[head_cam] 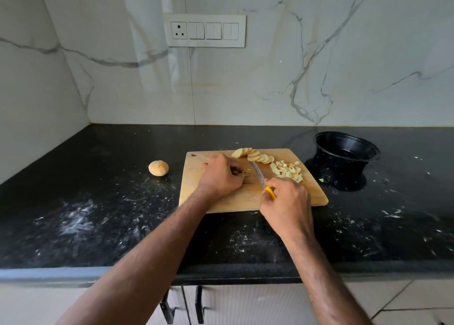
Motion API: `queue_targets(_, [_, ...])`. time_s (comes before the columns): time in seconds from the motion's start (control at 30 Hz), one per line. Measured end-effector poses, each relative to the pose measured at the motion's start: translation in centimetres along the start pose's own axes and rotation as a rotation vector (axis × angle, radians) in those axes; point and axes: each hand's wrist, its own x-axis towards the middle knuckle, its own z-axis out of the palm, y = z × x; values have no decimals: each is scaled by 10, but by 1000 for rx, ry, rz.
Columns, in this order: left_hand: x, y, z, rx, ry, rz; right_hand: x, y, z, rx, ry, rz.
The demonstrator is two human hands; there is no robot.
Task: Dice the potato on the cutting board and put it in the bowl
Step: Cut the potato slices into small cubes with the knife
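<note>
The left hand pinched what looked like potato pieces on the cutting board. The right hand gripped the knife.

A black speckled tabletop dusted with white smears meets glossy white marble-veined walls in a corner; a white switch panel hangs above, pale cabinets with black handles below.

We see two bare forearms entering from the bottom edge, no sleeves visible on either. The left hand and right hand carry no gloves, rings, watch or bands that we can make out. Fine hair shows along both forearms.
</note>
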Motion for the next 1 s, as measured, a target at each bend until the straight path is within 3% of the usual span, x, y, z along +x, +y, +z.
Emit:
queue_targets(0.5, [5, 0, -1, -37, -15, -73, -3, -11, 0, -149, -111, -129])
queue_targets(1.0, [9, 1, -2, -106, -47, -99, 5, -13, 2, -130, -174, -165])
